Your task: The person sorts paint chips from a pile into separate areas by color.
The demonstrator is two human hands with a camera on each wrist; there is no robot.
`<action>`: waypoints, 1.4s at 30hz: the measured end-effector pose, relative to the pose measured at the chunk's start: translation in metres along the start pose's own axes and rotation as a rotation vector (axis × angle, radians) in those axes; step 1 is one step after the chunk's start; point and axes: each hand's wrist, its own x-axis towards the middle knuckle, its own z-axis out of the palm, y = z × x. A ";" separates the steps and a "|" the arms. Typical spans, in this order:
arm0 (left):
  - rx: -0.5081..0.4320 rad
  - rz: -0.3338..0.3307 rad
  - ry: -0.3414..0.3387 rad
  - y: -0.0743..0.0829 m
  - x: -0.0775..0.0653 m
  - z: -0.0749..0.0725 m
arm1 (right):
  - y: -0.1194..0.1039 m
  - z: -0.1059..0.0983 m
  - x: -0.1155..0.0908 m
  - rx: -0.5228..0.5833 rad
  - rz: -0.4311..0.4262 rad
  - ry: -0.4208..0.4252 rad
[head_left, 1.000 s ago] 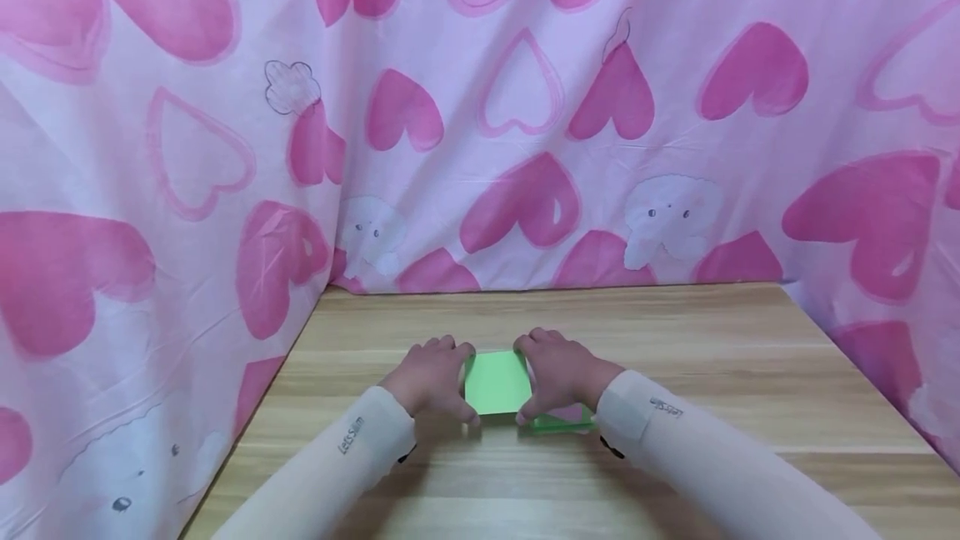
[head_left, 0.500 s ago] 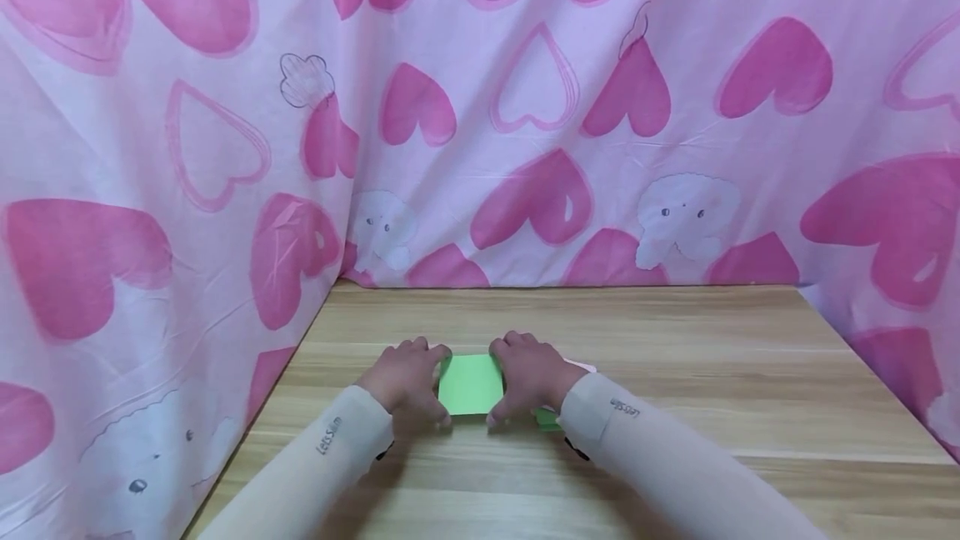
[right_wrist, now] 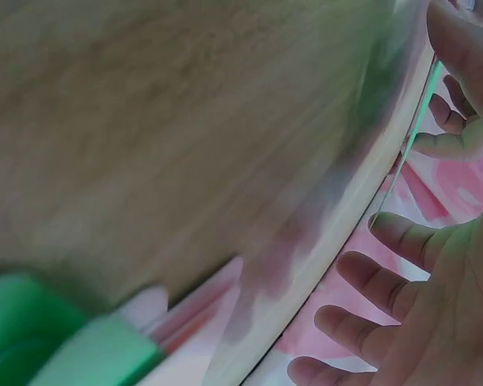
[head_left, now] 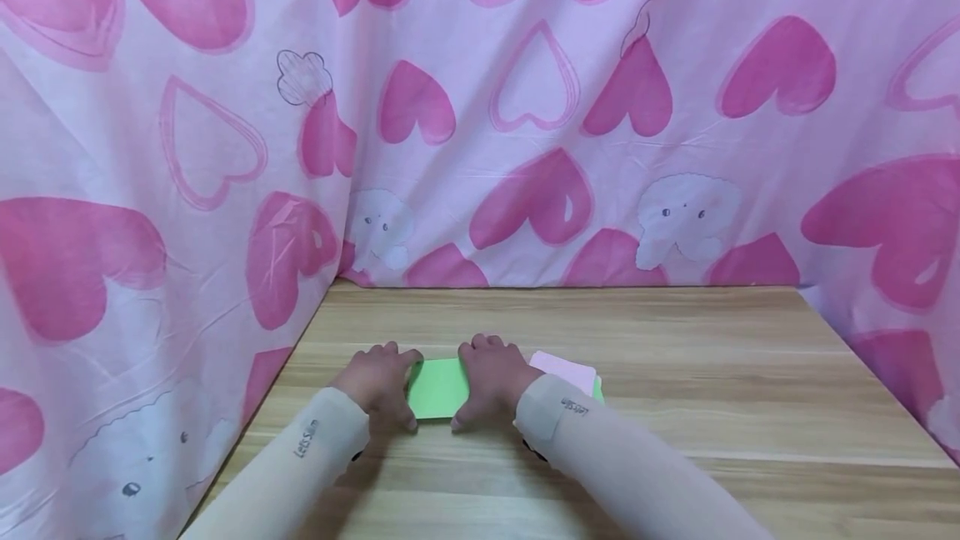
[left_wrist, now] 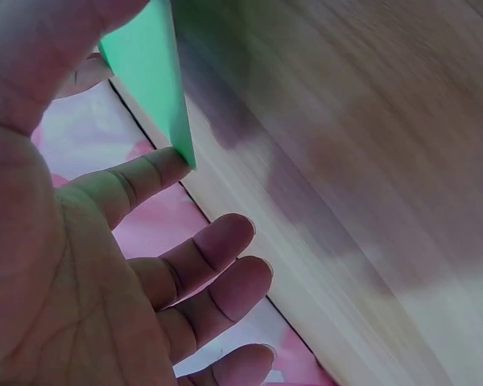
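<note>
A thin square sheet of green paper is held level between both hands, with the wooden table below it. My left hand grips its left side, thumb at the near corner and index finger at the far one. In the left wrist view the green sheet spans from thumb to index fingertip, while the other fingers spread free. My right hand holds the right side the same way. Seen nearly edge-on in the right wrist view, the sheet looks like a thin green line.
Right of the hands, partly behind the right forearm, lies a pink piece with a green piece showing at its edge. They sit on a wooden table. A heart-patterned pink cloth hangs around its back and sides.
Both hands have moved left with the green sheet between them. The pink and green pieces at the right, earlier mostly covered by the right hand and arm, show more now.
</note>
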 end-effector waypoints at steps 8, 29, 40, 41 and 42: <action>-0.007 -0.011 -0.036 -0.002 0.003 -0.001 | -0.002 0.005 0.006 -0.008 0.008 -0.010; 0.014 -0.030 -0.008 -0.003 0.008 0.009 | 0.001 0.010 0.010 -0.020 0.002 -0.006; 0.023 -0.035 -0.006 -0.006 0.012 0.014 | 0.001 0.010 0.009 -0.016 0.000 -0.018; 0.023 -0.035 -0.008 -0.006 0.012 0.014 | 0.001 0.010 0.009 -0.015 0.000 -0.019; 0.022 -0.035 -0.010 -0.006 0.012 0.014 | 0.001 0.010 0.009 -0.016 0.000 -0.019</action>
